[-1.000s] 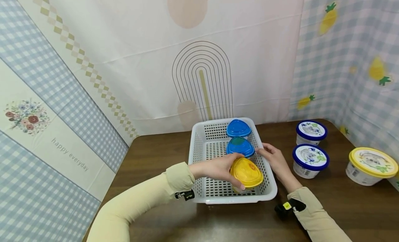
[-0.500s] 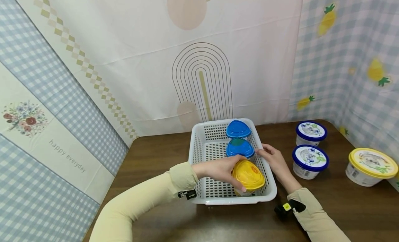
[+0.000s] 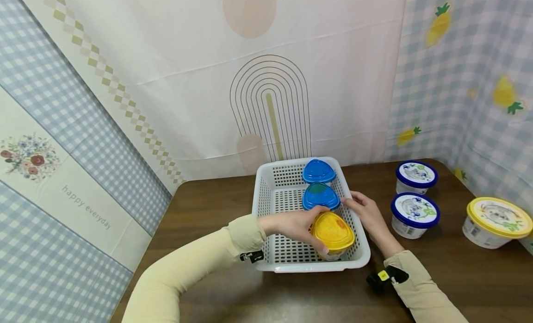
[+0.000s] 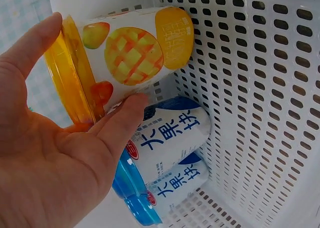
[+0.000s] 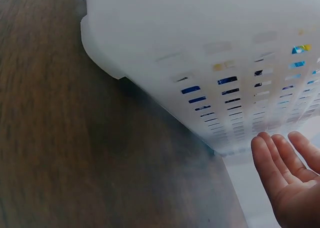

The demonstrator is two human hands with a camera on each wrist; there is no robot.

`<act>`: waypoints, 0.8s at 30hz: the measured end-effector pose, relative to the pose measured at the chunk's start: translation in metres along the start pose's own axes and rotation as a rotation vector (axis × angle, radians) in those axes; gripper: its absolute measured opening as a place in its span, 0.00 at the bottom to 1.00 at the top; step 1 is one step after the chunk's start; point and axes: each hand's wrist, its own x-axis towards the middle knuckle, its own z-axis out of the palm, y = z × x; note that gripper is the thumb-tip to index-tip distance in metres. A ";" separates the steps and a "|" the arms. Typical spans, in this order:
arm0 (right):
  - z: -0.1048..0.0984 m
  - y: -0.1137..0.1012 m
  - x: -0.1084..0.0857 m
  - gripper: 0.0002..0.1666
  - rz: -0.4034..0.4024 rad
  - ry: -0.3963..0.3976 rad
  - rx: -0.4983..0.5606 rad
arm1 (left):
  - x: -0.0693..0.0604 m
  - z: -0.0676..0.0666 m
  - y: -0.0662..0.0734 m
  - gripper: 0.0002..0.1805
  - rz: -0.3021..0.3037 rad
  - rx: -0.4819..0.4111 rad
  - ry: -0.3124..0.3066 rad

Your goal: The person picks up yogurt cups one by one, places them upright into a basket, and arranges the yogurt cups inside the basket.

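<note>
Curving the wide grip of the left hand (image 3: pixel 296 226) round a yellow-lidded mango cup (image 3: pixel 333 231), held it inside the white perforated basket (image 3: pixel 308 268), at the near right, beside two blue-lidded cups (image 3: pixel 319 198); rested the right hand (image 3: pixel 369 217), with fingers loosely extended, at the basket's right rim above the wooden desk (image 3: pixel 216 207).

We see our right hand (image 5: pixel 294 190) reaching in at the lower right, its fingers loosely extended near the slotted wall of a white basket (image 5: pixel 145 33). Beneath it spreads a dark brown table (image 5: pixel 50 138), and through the slots we glimpse blue and yellow patches (image 5: pixel 228 81).
</note>
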 end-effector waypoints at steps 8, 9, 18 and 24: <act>0.000 0.001 0.000 0.37 -0.014 0.009 0.009 | 0.004 -0.001 0.000 0.55 -0.012 -0.061 -0.037; 0.000 0.001 0.000 0.37 -0.014 0.011 0.007 | 0.004 -0.001 0.000 0.55 -0.012 -0.063 -0.039; 0.002 0.002 0.000 0.36 -0.012 0.033 0.013 | 0.005 0.000 -0.002 0.54 -0.003 -0.070 -0.057; 0.001 0.000 0.001 0.37 -0.011 0.035 0.016 | 0.006 0.000 -0.003 0.54 -0.005 -0.037 -0.041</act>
